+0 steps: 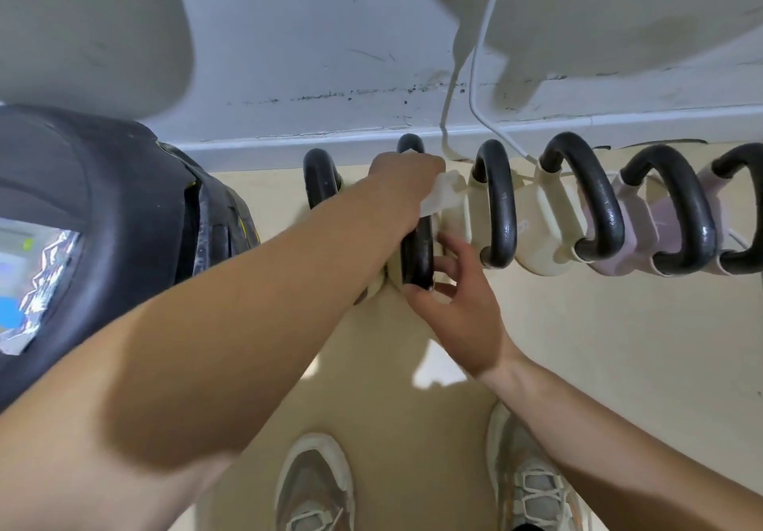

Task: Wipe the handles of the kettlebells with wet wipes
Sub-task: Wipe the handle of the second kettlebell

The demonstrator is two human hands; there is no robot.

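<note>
Kettlebells [536, 217] lined up on the floor along the skirting board [256, 146], black handles up. Second handle [417, 250] from the skirting board's left end under work: left hand [402, 188] closed over its upper part with the white wet wipe [439, 194] pressed beneath the fingers. Right hand [458, 303] half open, fingertips steadying the handle's near end, gripping nothing fully. Best done by wrapping the wipe right round the bar, sliding along the whole arch down to both roots, turning to a fresh face when soiled. Worth keeping clear of the white cable [479, 89] dangling near the skirting board.
</note>
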